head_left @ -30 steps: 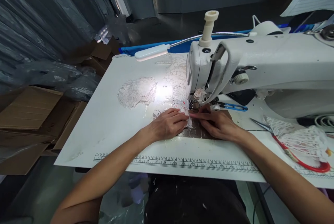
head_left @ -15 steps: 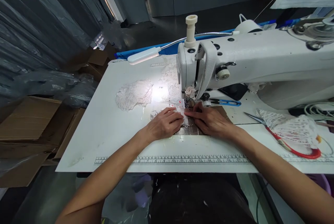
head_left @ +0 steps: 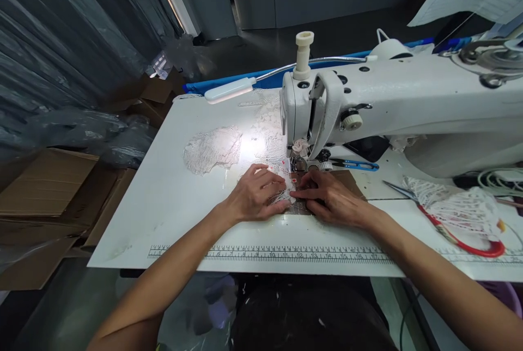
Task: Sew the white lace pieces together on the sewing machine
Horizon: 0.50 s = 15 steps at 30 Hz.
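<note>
My left hand (head_left: 259,193) lies on a piece of white lace (head_left: 281,194) just in front of the sewing machine (head_left: 300,100), its fingers spread and stretched to the right. My right hand (head_left: 333,198) rests on the other side, over the brown and metallic plate (head_left: 347,181). One of its fingers points left and touches the lace's edge; the others are bent and apart. The presser foot (head_left: 299,164) stands right behind the lace, with small red light dots near it. Part of the lace is hidden under my left fingers.
Another lace piece (head_left: 213,149) lies left on the white table (head_left: 163,204). Blue thread snips (head_left: 355,164) are beside the machine. Red-handled scissors (head_left: 461,242) lie at right under white lace (head_left: 453,201). A lamp (head_left: 230,91) shines from behind; cardboard boxes (head_left: 53,193) stand left.
My left hand has opened wider, its thumb and fingers spreading apart over the lace. My right hand has shifted slightly toward me. The whole view has moved a little.
</note>
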### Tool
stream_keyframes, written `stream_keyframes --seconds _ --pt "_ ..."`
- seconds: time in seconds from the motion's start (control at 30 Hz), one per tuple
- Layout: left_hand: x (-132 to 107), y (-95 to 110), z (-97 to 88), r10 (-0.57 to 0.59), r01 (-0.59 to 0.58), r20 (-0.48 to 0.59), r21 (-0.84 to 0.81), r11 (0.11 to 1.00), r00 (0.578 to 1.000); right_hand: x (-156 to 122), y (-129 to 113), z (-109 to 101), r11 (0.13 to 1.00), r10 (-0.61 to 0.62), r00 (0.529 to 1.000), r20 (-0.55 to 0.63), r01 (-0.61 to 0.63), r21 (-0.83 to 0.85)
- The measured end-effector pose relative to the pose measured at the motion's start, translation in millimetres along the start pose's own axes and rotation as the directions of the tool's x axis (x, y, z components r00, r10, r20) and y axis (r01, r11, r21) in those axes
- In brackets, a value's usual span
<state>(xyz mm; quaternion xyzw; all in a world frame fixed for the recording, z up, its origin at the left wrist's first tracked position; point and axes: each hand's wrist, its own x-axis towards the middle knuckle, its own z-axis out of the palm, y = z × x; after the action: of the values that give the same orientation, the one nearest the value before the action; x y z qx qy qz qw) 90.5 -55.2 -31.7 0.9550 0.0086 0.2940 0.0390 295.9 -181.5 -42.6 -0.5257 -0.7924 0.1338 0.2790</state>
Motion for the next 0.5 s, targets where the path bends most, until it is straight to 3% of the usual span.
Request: stream_keyframes --seconds 0.07,0.13,0.3,0.5 --pt "-0.7 -2.7 -0.3 -0.071 0.072 -0.053 0.026 0.997 0.996 -0.5 0.5 0.6 1.0 0.003 1.0 -0.004 -0.003 0.0" --pt "-1.2 -4.3 0.4 -0.096 0.098 -0.034 0.044 0.994 0.995 -1.0 0.9 1.3 1.0 0.004 1.0 -0.003 -0.004 -0.001" --pt "-2.6 -4.5 1.9 -0.05 0.042 0.106 0.079 0.996 0.993 -1.8 0.9 2.7 1.0 0.003 1.0 -0.013 -0.003 0.0" --pt "-5.6 -5.2 2.2 -0.03 0.01 0.147 0.136 0.991 0.989 -1.3 -1.0 1.4 1.0 0.006 1.0 -0.02 -0.006 -0.01"
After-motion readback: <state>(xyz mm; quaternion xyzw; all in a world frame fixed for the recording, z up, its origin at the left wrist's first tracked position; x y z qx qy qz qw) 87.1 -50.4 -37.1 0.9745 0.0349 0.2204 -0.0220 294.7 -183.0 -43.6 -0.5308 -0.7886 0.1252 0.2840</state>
